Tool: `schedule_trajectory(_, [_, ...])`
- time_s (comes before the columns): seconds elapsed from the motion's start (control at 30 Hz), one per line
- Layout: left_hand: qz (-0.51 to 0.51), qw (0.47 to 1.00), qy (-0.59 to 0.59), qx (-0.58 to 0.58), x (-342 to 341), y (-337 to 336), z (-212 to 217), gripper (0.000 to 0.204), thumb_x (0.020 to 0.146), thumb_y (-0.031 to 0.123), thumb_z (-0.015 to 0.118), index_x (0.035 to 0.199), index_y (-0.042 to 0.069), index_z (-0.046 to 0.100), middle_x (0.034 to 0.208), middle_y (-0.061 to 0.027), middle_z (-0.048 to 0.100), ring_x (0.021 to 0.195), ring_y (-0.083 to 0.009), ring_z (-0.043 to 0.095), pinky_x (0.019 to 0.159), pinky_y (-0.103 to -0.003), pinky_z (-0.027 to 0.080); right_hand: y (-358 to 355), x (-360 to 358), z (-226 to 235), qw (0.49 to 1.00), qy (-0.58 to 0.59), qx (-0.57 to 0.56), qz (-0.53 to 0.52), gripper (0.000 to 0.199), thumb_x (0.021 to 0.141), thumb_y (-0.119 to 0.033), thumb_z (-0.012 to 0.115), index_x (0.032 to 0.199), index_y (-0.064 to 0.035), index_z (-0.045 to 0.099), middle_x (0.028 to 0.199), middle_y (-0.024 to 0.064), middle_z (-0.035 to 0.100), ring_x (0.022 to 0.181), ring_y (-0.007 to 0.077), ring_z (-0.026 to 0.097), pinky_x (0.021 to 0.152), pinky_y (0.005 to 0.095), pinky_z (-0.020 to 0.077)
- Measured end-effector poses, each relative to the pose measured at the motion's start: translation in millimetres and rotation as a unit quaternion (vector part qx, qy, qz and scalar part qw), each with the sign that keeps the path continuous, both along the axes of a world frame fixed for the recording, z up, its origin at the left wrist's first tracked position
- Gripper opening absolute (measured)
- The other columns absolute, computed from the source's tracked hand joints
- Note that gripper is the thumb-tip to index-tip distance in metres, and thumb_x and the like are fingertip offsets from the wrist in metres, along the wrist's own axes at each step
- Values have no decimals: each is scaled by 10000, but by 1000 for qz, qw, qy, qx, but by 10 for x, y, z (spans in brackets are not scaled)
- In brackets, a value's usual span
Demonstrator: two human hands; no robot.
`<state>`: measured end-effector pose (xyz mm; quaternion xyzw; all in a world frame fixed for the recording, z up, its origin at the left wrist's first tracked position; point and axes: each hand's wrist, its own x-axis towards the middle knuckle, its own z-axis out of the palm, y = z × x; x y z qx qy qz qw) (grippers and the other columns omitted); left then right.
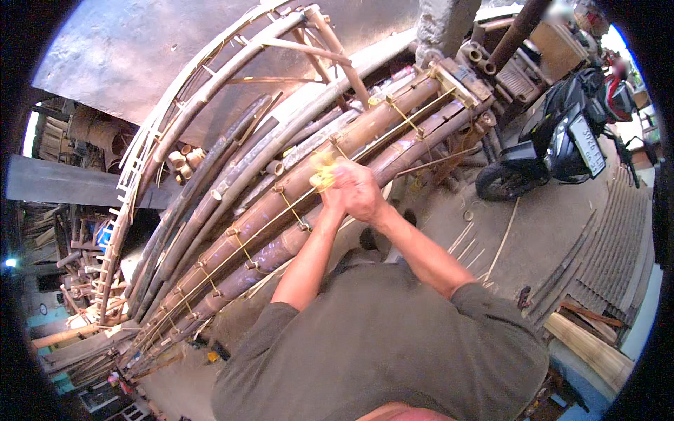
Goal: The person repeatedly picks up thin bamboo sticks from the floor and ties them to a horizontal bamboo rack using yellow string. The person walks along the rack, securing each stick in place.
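Both hands meet over two thick brown bamboo poles [270, 250] that lie side by side on the slant. My left hand [332, 199] is closed at a loose, blurred bundle of yellow cord [323, 172], its fingers partly hidden by the other hand. My right hand [363, 192] is closed against it, and the same cord shows at its fingertips. Along the poles, short yellow cord ties [243, 250] run between small pegs. A thin light bamboo strip [382, 149] stretches lengthwise between the two poles.
Behind the poles lie several darker bamboo lengths [203, 219] and a curved bamboo frame [210, 89]. On the right stands a dark motorcycle [562, 140]. Ribbed grey sheets [607, 245] lie farther right, with thin sticks [502, 242] on the floor. A rough pillar [447, 31] rises at the back.
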<state>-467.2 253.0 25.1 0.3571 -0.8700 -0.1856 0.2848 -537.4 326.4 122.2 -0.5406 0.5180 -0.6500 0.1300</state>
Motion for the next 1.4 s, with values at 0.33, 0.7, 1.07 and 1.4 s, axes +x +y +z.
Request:
schedule_trajectory(0.33, [0,970,-119,213,-19,-174,260,360,965,336,456,1097,57,640,966,-229,655,965,-338,620,920,-439,387,-1128,-615,453,722,464,508,77,484,938,-481,453,1194,-114,639,1147,182,638,1113,336,587,970,407,431])
schedule_trajectory(0.7, [22,990,-94,106,-119,5,427,233,948,258,509,953,107,686,862,-143,682,813,-312,636,776,-398,406,704,-636,-401,851,266,356,280,432,921,-309,497,631,4,564,646,212,588,654,394,590,627,468,460])
schedule_trajectory(1.07, [99,973,-182,105,-736,-1456,-73,379,934,343,494,926,11,677,859,-207,681,820,-340,665,744,-427,492,889,-511,-626,899,160,308,268,313,836,-239,516,629,-16,588,644,217,583,611,381,598,578,473,465])
schedule_trajectory(1.4, [-90,984,-141,62,-2397,-440,930,345,917,252,498,1140,12,605,1009,-250,646,966,-400,622,870,-479,476,1474,-2712,-1700,879,-233,411,-68,321,890,-229,491,1127,-48,611,1029,138,651,938,250,617,834,391,480])
